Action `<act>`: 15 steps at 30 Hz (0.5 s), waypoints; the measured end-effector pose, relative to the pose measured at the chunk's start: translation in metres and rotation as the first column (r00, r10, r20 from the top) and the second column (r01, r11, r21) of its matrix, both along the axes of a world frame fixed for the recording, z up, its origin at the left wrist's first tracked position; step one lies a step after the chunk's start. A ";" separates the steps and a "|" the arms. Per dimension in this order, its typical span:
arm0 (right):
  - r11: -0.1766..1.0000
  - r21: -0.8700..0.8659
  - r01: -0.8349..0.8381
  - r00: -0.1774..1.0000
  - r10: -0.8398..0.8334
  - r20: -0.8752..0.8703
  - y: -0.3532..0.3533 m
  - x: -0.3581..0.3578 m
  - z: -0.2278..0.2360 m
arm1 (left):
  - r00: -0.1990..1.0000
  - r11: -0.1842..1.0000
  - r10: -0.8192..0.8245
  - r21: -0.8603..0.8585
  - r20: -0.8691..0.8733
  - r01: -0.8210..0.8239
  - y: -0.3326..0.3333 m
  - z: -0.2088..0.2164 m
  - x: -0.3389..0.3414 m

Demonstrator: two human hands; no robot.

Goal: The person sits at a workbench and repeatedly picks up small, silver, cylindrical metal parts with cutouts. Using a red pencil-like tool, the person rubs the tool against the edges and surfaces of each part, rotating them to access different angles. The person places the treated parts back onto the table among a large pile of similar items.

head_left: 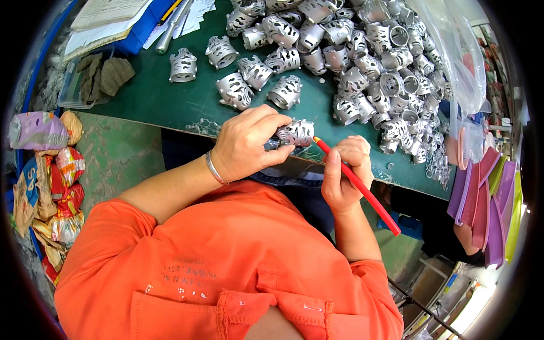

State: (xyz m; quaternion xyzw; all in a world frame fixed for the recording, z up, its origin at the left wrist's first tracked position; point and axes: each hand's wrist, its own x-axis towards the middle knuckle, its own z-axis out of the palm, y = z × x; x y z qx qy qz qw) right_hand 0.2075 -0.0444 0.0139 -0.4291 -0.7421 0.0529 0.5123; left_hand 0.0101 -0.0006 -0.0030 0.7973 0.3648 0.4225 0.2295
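1. The left hand (246, 139) pinches a matte, silvery cylinder (296, 133) between fingers and thumb; its wall is pierced with wavy cutouts, and it sits sideways at the near edge of the smooth green table (150, 90).
2. The right hand (348, 170) is closed around a slim, straight red tool (369, 196), its yellowish tip at the cylinder's right end; I cannot tell whether they touch.
3. To the far right, similar openwork pieces (378, 37) form a heap.
4. At far left, crumpled cloth gloves (116, 75) lie by a clear plastic tub (69, 93).

metal sleeves (378, 37) lie heaped on the right of the tabletop (150, 93); at far left, papers (105, 14) lie behind a tub (68, 90) holding gloves (116, 75).
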 end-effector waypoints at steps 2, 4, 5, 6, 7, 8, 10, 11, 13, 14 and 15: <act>1.000 -0.009 -0.007 1.000 0.008 0.010 0.001 -0.001 0.002 | 1.000 1.000 0.001 0.004 0.000 -0.001 0.000 0.000 0.000; 1.000 -0.017 -0.009 1.000 0.009 0.014 0.002 -0.003 0.003 | 1.000 1.000 -0.001 0.000 -0.002 0.001 -0.001 0.001 0.000; 1.000 -0.022 -0.009 1.000 0.009 0.018 0.002 -0.003 0.002 | 1.000 1.000 -0.002 0.002 0.001 0.002 -0.001 0.001 0.000; 1.000 -0.027 -0.009 1.000 0.010 0.023 0.002 -0.003 0.001 | 1.000 1.000 -0.003 0.004 0.004 0.003 -0.001 0.000 0.000; 0.999 -0.033 -0.009 1.000 0.010 0.027 0.003 -0.003 0.000 | 1.000 1.000 -0.004 0.006 0.008 0.004 0.000 0.000 0.000; 1.000 -0.025 0.002 1.000 -0.001 0.029 0.004 -0.003 -0.001 | 1.000 1.000 -0.005 0.018 0.003 0.005 0.000 0.000 0.000; 1.000 -0.013 0.023 0.999 -0.023 0.032 0.006 -0.001 -0.004 | 1.000 0.999 -0.006 0.041 -0.008 0.006 0.001 0.000 -0.001; 0.999 -0.025 0.044 0.999 -0.044 0.016 0.006 0.000 -0.005 | 1.000 0.999 -0.003 0.049 -0.003 0.004 0.001 -0.001 -0.001; 0.995 -0.048 0.085 0.996 -0.086 -0.015 0.008 0.000 -0.009 | 1.000 0.998 0.002 0.067 0.005 -0.002 0.002 -0.002 0.000; 0.996 -0.060 0.065 0.994 -0.070 -0.079 0.006 0.003 -0.011 | 1.000 0.998 0.000 0.064 0.010 -0.001 0.002 -0.002 0.000; 0.998 -0.045 0.038 0.997 -0.041 -0.073 0.004 0.002 -0.009 | 1.000 0.998 0.002 0.059 0.014 -0.003 0.001 -0.002 0.001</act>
